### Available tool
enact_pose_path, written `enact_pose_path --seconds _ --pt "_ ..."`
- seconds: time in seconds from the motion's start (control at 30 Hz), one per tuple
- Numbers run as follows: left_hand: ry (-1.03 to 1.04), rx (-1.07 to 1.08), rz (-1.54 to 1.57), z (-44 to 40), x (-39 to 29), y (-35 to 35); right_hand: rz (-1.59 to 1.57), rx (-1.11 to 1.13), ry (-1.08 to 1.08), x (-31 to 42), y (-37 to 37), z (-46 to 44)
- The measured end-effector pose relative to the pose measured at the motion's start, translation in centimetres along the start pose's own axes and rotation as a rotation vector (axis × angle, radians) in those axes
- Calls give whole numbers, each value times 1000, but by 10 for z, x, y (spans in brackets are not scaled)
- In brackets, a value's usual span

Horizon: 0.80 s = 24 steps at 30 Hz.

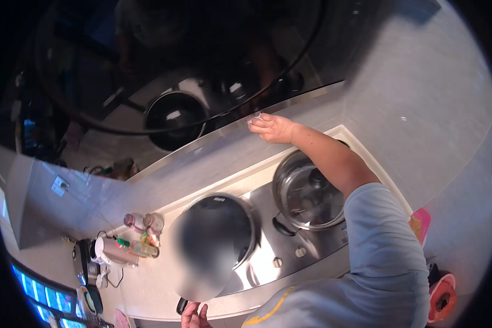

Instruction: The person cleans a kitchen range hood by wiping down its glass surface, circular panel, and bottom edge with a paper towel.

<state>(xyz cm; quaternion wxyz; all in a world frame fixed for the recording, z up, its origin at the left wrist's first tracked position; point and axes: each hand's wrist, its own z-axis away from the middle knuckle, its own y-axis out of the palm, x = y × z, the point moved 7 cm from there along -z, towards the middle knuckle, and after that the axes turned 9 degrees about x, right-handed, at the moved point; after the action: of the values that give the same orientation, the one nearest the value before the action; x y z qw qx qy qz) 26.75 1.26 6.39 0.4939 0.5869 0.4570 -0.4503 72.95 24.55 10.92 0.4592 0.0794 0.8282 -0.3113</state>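
My right hand (273, 129) is raised at the lower edge of the dark range hood (224, 121), above the stove. Its fingers are closed on a small crumpled whitish cloth (252, 118). At the bottom, my left hand (194, 316) has its fingers curled at a black handle (182, 305), partly cut off by the frame. Just above it, a dark round pan (218, 229) sits on the left side of the steel stove (262, 240); much of it is blurred. A pot with a glass lid (309, 191) stands on the right side, partly behind my right arm.
Left of the stove are glass jars (153, 222), a green-capped bottle (145, 250) and a pinkish-white jug (112, 251). A wall socket (59, 186) is at the left. A red basin (443, 298) and a pink item (422, 223) lie at the right.
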Motion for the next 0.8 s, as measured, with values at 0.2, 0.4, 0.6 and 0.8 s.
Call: enact_pose_path --seconds 0.2,0.4,0.6,0.8 --pt "3 81 -3 10 7 64 36 90 51 -51 22 105" --pt "8 117 -61 12 -1 126 60 163 145 -99 27 196" --pt "66 133 -106 12 -8 155 89 211 436 -140 34 273" --pt "61 180 -98 10 -13 184 -839 -305 1572 -158 59 367"
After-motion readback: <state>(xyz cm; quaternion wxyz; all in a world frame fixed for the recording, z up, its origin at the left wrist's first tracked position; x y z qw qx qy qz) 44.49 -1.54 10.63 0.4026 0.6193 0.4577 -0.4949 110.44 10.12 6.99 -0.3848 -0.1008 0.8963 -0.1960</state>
